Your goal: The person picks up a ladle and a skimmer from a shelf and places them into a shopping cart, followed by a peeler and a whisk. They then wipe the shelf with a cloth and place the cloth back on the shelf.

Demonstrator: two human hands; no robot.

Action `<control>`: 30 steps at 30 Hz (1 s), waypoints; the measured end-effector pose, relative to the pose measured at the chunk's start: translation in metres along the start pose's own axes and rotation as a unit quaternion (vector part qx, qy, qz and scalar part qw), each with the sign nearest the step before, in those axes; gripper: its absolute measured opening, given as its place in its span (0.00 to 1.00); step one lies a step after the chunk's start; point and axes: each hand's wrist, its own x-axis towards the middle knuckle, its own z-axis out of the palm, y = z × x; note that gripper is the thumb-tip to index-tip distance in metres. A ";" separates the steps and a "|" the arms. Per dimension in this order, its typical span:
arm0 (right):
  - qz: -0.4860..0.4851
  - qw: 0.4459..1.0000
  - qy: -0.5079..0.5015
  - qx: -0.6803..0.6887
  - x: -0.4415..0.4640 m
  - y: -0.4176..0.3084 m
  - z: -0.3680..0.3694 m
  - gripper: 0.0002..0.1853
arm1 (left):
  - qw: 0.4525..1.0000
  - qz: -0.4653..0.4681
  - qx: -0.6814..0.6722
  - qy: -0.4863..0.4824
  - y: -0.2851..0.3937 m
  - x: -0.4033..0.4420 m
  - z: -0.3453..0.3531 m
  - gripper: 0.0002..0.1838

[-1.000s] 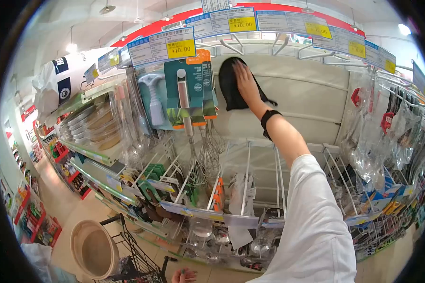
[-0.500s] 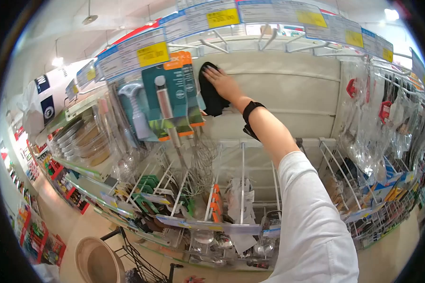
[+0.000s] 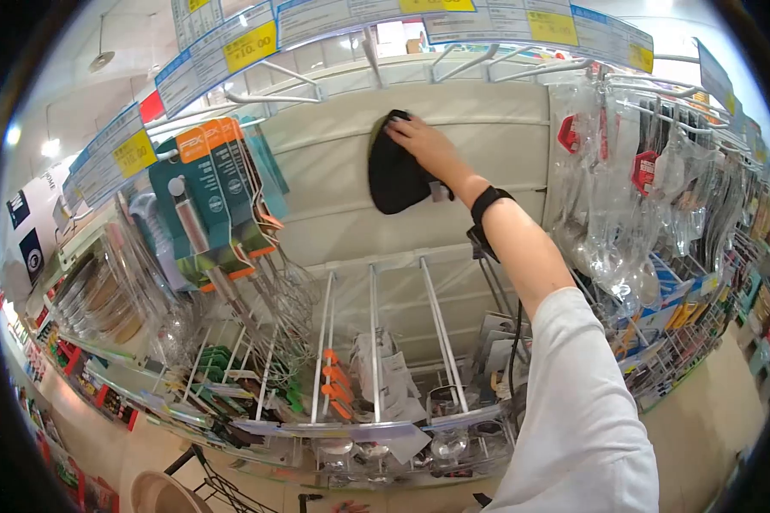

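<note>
My right hand (image 3: 423,147) is pressed over a black cloth (image 3: 395,175) against the pale back panel (image 3: 325,205) of a shop display rack. Its fingers curl over the upper part of the cloth, which hangs below them in a rounded shape. A black band (image 3: 489,202) is round the wrist, and a white sleeve covers the upper arm. To the left of the cloth, apart from it, carded whisks (image 3: 198,205) in teal and orange packaging hang from a hook. My left hand is out of view.
Metal hooks (image 3: 289,92) jut out above, below a row of price labels (image 3: 334,26). Bagged utensils (image 3: 607,197) hang at the right. Lower prongs (image 3: 375,342) hold orange-handled and wrapped goods. A beige bucket (image 3: 167,494) stands at the bottom left beside a black cart frame.
The view has shifted, and the packaged whisks now sit further left. My right hand and the cloth have moved right along the panel, away from the packages. More of the cloth shows.
</note>
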 end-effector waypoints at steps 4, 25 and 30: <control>0.066 0.998 -0.008 -0.022 -0.039 0.029 -0.024 0.17 | 1.000 0.016 -0.019 0.004 -0.005 0.002 0.004 0.21; 0.208 0.903 -0.196 -0.320 -0.133 0.050 -0.025 0.17 | 0.998 0.037 -0.015 0.053 -0.002 -0.004 -0.014 0.24; 0.109 0.852 -0.388 -0.333 -0.153 0.050 -0.043 0.18 | 0.999 0.040 0.002 0.010 -0.006 -0.003 -0.015 0.28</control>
